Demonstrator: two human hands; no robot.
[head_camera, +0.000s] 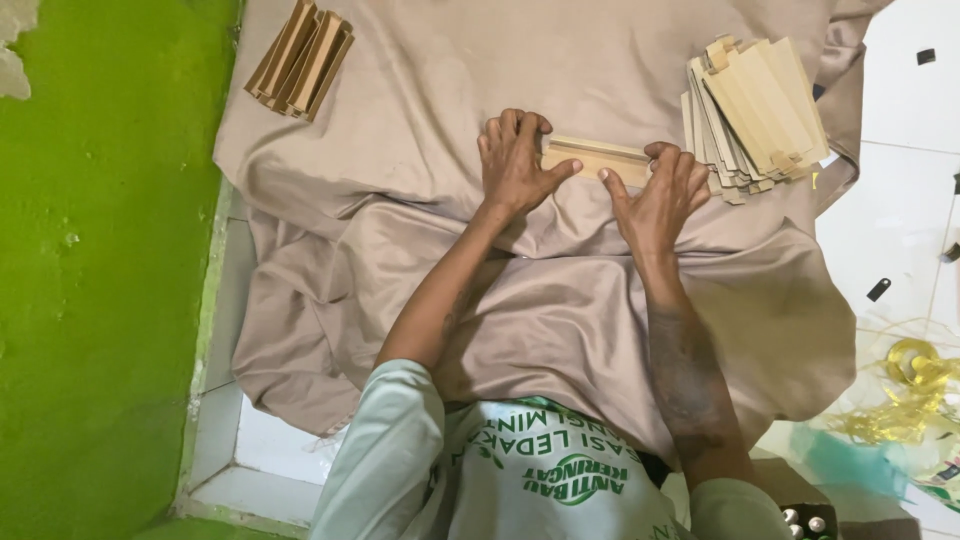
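A flat light-wood piece (597, 158) lies on a beige cloth (420, 230) spread over the floor. My left hand (514, 162) grips its left end, thumb stretched along the near edge. At the other end my right hand (663, 192) holds it, thumb on the near edge and fingers curled round the end. Both forearms reach forward from the bottom of the view.
A fanned stack of similar flat wood pieces (757, 112) lies just right of my right hand. A smaller bundle of wood pieces (300, 58) sits at the cloth's far left corner. A green wall (100, 270) runs along the left. White floor tiles (905, 180) with small scraps and yellow plastic tape (912, 385) lie at right.
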